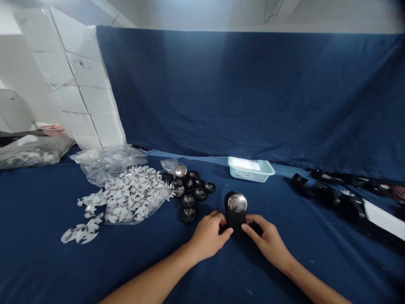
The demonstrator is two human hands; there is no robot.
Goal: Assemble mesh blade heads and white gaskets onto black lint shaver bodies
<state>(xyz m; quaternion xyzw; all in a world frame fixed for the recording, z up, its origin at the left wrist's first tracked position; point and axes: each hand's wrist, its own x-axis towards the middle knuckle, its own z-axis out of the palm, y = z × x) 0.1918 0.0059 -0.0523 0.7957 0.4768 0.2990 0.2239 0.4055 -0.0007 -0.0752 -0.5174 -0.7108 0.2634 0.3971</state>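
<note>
We steady the black lint shaver (236, 213) upright near the front edge of the blue-clothed table (79, 270), our left hand (208, 236) and right hand (267, 241) gripping its lower body from opposite sides, leaving the mesh head uncovered.

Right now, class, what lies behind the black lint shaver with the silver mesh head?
Behind the lint shaver sits a turquoise plastic basket on navy cloth. The left hand and right hand cover its lower sides.
</note>
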